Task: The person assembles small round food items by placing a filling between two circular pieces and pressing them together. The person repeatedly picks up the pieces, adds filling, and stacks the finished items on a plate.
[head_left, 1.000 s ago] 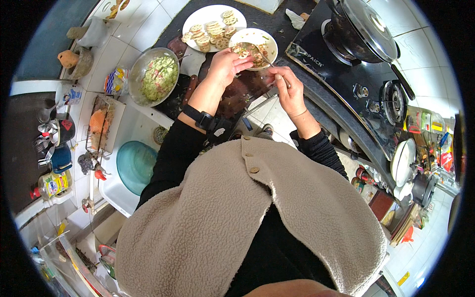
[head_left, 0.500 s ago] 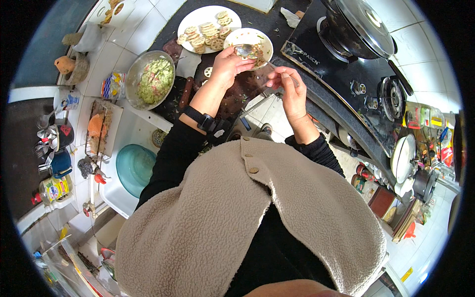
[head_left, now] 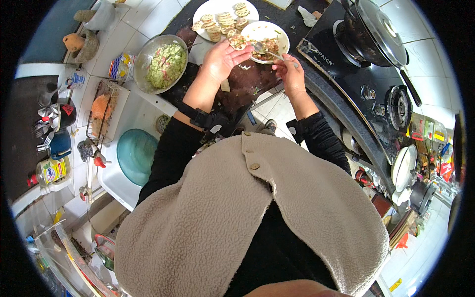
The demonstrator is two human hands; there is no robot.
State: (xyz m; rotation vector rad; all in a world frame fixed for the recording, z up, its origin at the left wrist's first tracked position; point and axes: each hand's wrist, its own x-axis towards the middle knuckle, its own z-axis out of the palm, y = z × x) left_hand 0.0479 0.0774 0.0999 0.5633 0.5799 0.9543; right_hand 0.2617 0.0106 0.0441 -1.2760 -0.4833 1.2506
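In my left hand (head_left: 220,60), a round lotus root slice (head_left: 238,45) topped with a reddish-brown filling rests at the fingertips. My right hand (head_left: 292,74) pinches the handle of a metal spoon (head_left: 260,48), whose head lies beside the slice, over the near-left rim of a white bowl (head_left: 286,43). Chopped filling (head_left: 269,44) with green bits is inside that bowl. Behind it, a white oval plate (head_left: 202,11) carries several lotus root slices (head_left: 226,21), some stacked. A dark reddish-brown board (head_left: 247,84) lies below my hands.
To the left stands a metal bowl (head_left: 141,74) of shredded green vegetable. Nearer is a white sink (head_left: 121,183) with a teal basin (head_left: 136,158). On the right, a black gas stove (head_left: 346,84) bears a lidded dark pan (head_left: 368,37). Crumpled white tissue (head_left: 308,17) sits behind the bowl.
The spoon has moved off the slice in my left hand toward the white bowl, so the filling on the slice now shows. The whole view has shifted slightly.
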